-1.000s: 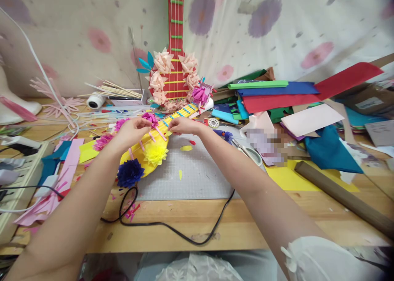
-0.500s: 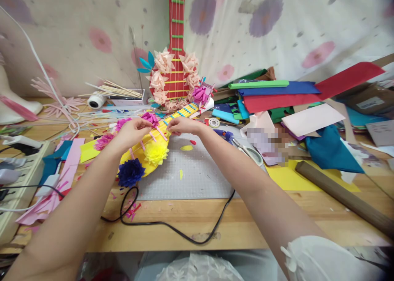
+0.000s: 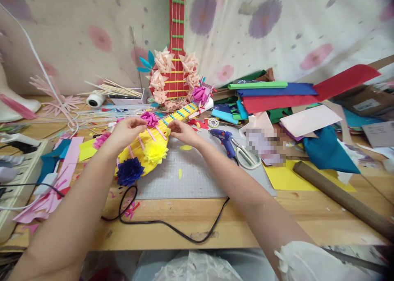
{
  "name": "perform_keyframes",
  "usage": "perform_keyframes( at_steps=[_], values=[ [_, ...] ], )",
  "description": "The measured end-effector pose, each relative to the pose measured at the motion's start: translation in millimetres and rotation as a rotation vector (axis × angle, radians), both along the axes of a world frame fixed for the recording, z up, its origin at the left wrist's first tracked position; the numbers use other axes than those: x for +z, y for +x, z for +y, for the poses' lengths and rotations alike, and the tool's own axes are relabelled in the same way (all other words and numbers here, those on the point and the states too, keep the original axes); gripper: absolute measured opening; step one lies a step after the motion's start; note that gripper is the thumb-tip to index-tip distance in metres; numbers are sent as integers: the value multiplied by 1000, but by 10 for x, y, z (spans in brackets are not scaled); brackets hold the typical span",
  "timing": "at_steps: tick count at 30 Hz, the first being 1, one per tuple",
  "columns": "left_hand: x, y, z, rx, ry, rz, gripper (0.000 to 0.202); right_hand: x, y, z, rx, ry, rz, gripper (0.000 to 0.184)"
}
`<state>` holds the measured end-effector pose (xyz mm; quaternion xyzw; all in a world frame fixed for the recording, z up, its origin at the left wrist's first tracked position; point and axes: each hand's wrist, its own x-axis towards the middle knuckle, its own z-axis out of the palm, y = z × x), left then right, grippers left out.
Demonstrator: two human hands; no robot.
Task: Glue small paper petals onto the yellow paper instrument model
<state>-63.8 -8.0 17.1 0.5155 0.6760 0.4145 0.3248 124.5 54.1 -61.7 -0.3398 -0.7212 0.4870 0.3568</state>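
Observation:
A yellow paper guitar (image 3: 166, 138) lies slanted, its neck (image 3: 181, 113) pointing up and right. Its body carries a yellow paper flower (image 3: 155, 150), a dark blue flower (image 3: 130, 171), magenta flowers (image 3: 150, 119) and pink strips with thin strings. My left hand (image 3: 127, 133) is over the body's upper left side, thumb and fingers nearly together by a magenta flower; anything pinched there is too small to see. At the joint of neck and body, my right hand (image 3: 184, 132) has its bent fingers closed on the right edge.
A red paper guitar (image 3: 175, 75) with pale flowers stands behind. On the right are a blue glue gun (image 3: 224, 140), scissors (image 3: 248, 157) and stacked coloured paper (image 3: 277, 102). A black cable (image 3: 160, 223) loops in front of the grey cutting mat (image 3: 200, 178). A power strip (image 3: 27, 178) sits left.
My left hand has drawn back slightly to the left, widening the gap between my hands. My right forearm has shifted left and down, uncovering more of the glue gun. The guitar has barely moved.

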Motion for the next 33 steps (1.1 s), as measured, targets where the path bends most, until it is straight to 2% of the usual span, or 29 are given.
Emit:
perform_keyframes(
  at_steps=[4, 12, 19, 24, 33],
  values=[
    [27, -9, -11, 6, 23, 31, 10, -55, -81, -8, -43, 126, -83, 26],
    [17, -8, -13, -1, 38, 56, 7, -63, -111, -27, -40, 163, -113, 28],
    [19, -7, -14, 10, 25, 32, 11, -64, -106, -53, -60, 178, -115, 30],
    [-3, 13, -7, -33, 61, 64, 14, -62, -105, -84, -72, 144, -80, 32],
    [19, 107, -2, -26, 105, 55, 14, -65, -55, -68, -119, 131, -20, 37]
  ],
)
